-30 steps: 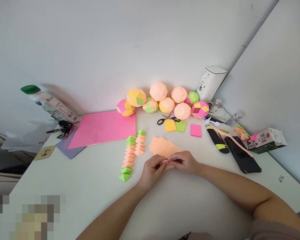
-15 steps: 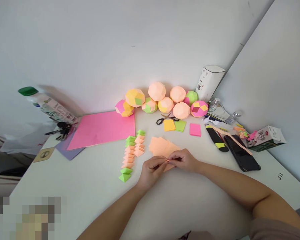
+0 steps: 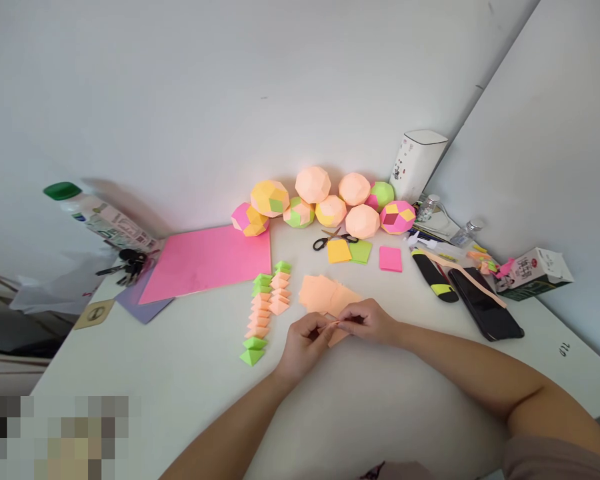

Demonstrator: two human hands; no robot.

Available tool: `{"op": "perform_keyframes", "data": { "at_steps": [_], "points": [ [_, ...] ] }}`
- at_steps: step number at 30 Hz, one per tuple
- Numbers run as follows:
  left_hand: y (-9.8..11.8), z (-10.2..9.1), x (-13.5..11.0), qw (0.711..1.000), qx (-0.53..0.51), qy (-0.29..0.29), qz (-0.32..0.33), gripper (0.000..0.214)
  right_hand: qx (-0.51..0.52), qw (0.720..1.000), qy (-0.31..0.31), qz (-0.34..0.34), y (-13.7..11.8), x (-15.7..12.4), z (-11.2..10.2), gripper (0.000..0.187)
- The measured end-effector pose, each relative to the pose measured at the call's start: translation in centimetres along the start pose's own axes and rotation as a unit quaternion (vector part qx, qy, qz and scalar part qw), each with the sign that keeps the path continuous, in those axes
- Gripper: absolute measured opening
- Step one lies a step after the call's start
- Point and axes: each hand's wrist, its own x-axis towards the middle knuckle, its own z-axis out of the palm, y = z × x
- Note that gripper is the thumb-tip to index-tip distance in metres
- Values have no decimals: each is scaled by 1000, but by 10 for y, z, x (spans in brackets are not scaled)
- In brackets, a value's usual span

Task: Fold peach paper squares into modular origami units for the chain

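Note:
My left hand (image 3: 304,341) and my right hand (image 3: 370,321) meet at the middle of the desk, both closed in a pinch on one small peach paper piece (image 3: 333,325). The fingers hide most of it, so its fold cannot be made out. Just beyond the hands lie loose peach paper squares (image 3: 320,292), spread over one another. Left of my left hand run two rows of folded paper units (image 3: 260,313), peach in the middle with green ones at the ends.
Faceted paper balls (image 3: 331,210) line the wall, with scissors (image 3: 334,239) and yellow, green and pink paper pads (image 3: 390,259) before them. A pink board (image 3: 210,260) and bottle (image 3: 105,217) stand left. A phone (image 3: 485,307), cutter (image 3: 435,277) and milk carton (image 3: 535,273) are right.
Both hands keep their pinch on the paper piece, with only a slight shift of the fingers. The whole view has moved a little.

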Motion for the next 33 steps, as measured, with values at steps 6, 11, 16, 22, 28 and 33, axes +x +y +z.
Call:
{"op": "perform_keyframes", "data": {
  "at_steps": [6,11,16,22,28,33],
  "points": [
    [-1,1,0,1000,6,-13,22,23,-10,1000,-3,-14,2,-1,-1,19],
    [1,2,0,999,4,-37,38,19,-5,999,-16,-30,0,-1,-2,16],
    [3,2,-1,997,49,-41,32,24,6,999,-38,-31,0,-2,-3,15],
    [-5,4,0,995,82,-35,41,42,25,998,-60,0,1,-1,-5,22],
    [-1,1,0,999,38,-1,10,44,64,996,-66,15,2,1,-10,26],
    [3,-2,1,999,-25,10,26,22,43,996,-72,-6,8,1,-7,26]
  ]
}}
